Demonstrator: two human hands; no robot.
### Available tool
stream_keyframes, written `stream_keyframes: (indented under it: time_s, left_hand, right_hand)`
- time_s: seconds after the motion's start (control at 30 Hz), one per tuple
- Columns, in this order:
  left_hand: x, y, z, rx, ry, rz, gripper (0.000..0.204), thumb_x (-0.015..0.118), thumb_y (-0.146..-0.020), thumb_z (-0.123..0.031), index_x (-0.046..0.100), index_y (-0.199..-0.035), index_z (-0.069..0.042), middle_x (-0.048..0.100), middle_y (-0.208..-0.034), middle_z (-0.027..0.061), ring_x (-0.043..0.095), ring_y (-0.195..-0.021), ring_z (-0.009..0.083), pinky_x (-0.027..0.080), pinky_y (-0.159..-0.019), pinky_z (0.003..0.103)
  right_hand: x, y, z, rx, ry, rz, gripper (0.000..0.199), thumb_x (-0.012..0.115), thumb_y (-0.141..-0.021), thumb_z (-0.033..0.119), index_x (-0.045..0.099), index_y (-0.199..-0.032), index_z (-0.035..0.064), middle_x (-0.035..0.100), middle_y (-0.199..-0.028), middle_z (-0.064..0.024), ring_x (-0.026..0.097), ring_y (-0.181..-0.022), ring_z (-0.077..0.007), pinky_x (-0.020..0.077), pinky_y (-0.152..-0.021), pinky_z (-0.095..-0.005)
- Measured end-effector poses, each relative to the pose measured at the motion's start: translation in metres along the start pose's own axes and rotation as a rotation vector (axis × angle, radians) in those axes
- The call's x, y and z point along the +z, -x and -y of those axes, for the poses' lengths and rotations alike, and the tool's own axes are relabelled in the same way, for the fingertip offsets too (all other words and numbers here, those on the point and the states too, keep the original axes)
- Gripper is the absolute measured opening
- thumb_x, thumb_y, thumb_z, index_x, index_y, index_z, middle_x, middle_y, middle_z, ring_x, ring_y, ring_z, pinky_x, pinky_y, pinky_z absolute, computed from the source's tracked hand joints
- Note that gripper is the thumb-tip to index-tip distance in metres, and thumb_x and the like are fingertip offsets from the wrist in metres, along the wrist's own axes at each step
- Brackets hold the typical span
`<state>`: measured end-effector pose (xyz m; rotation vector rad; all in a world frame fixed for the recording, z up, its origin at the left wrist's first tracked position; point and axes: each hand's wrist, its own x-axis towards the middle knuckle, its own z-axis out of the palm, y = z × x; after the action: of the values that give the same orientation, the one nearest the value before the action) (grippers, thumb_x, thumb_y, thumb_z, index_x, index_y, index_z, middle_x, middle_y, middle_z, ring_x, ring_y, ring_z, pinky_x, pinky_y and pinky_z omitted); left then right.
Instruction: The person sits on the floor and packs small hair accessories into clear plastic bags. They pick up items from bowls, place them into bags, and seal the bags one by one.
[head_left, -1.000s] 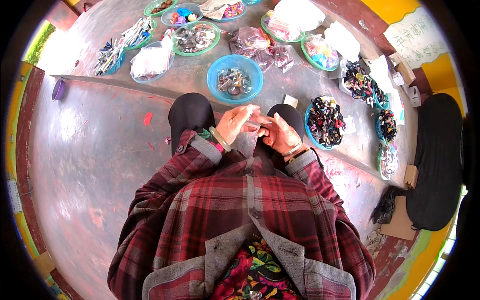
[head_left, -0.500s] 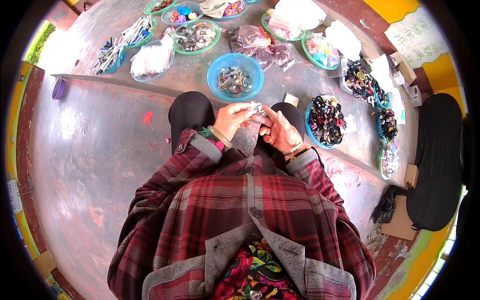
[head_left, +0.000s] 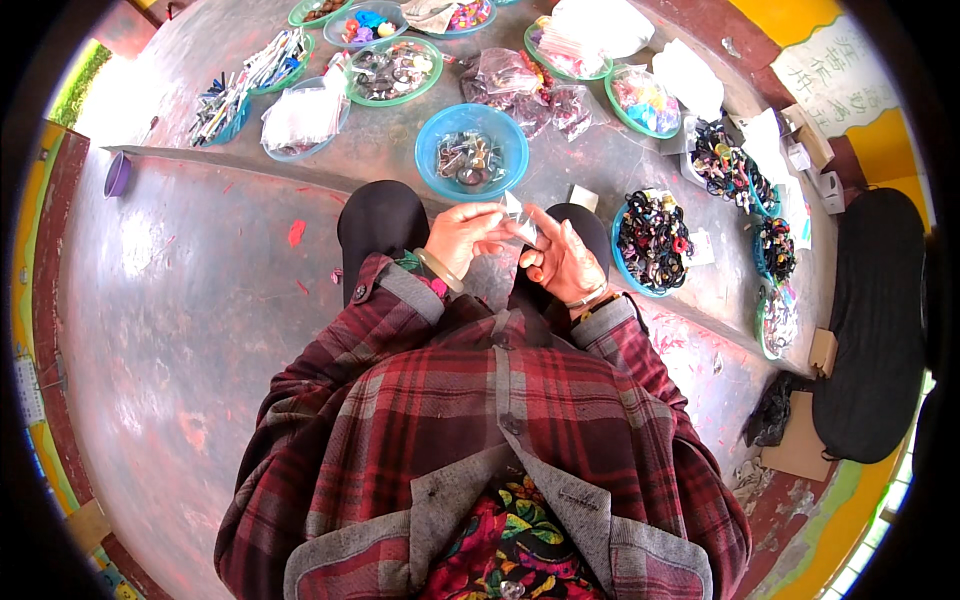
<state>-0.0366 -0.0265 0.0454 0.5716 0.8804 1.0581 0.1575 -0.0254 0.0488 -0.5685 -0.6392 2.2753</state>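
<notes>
Between my knees, my left hand [head_left: 460, 238] and my right hand [head_left: 570, 262] are raised together over my lap. A small, shiny, clear plastic packet [head_left: 519, 224] is pinched in the fingertips of both. What lies inside the packet is too small to make out. Just beyond my hands stands a blue basin [head_left: 428, 150] holding several small packets with dark and metallic pieces. To the right of my right knee is another blue basin [head_left: 622, 262], heaped with black and coloured hair ties [head_left: 652, 240].
Along the far side are a green-rimmed basin [head_left: 437, 80], clear bags [head_left: 500, 78] of dark red items, a basin of pens [head_left: 275, 62] and a basin of pink packets [head_left: 570, 60]. A purple bowl [head_left: 117, 176] sits far left. A raised floor edge [head_left: 250, 170] crosses ahead.
The packet between my fingers has tilted and its top now stands up to a point. My fingers have shifted slightly on it; my arms stay in place.
</notes>
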Motion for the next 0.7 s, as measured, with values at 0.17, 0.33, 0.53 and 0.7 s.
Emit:
stream_keyframes:
  time_s: [0.17,0.33,0.53,0.7]
  left_hand:
    - [0.008,0.003,-0.003,0.023,-0.135,0.003,0.027,0.055,-0.086,-0.018,0.055,-0.108,-0.002,0.061,-0.094,0.0058,0.059,-0.073,0.0103,0.045,-0.052,0.019]
    - [0.002,0.002,0.001,-0.068,-0.249,-0.044,0.028,0.054,-0.087,-0.025,0.058,-0.103,-0.003,0.062,-0.089,0.0043,0.051,-0.064,0.0040,0.034,-0.044,0.015]
    - [0.006,0.000,-0.001,-0.018,-0.133,-0.075,0.032,0.053,-0.088,-0.027,0.057,-0.107,-0.002,0.061,-0.098,0.0059,0.052,-0.071,0.0046,0.036,-0.048,0.017]
    - [0.003,-0.006,0.004,0.157,-0.486,-0.176,0.033,0.058,-0.085,-0.023,0.055,-0.111,-0.003,0.059,-0.102,0.0044,0.052,-0.073,0.0045,0.037,-0.050,0.018]
  right_hand:
    - [0.003,0.002,0.004,0.057,0.129,0.078,0.062,0.048,-0.086,0.044,0.031,-0.132,0.0061,0.052,-0.118,-0.0102,0.058,-0.078,-0.0129,0.0397,-0.055,-0.0187]
    - [0.005,0.002,0.011,0.138,0.264,0.033,0.048,0.045,-0.090,0.031,0.036,-0.130,0.0050,0.056,-0.113,-0.0082,0.060,-0.077,-0.0093,0.0428,-0.053,-0.0170]
    - [-0.005,0.005,0.013,-0.018,0.469,-0.202,0.031,0.051,-0.087,0.016,0.052,-0.114,0.0017,0.062,-0.099,-0.0073,0.060,-0.073,-0.0104,0.0439,-0.056,-0.0192]
    - [-0.001,0.000,0.007,-0.496,1.261,-0.330,0.018,0.055,-0.080,0.012,0.061,-0.095,0.0040,0.063,-0.083,-0.0116,0.061,-0.067,-0.0186,0.0462,-0.056,-0.0295]
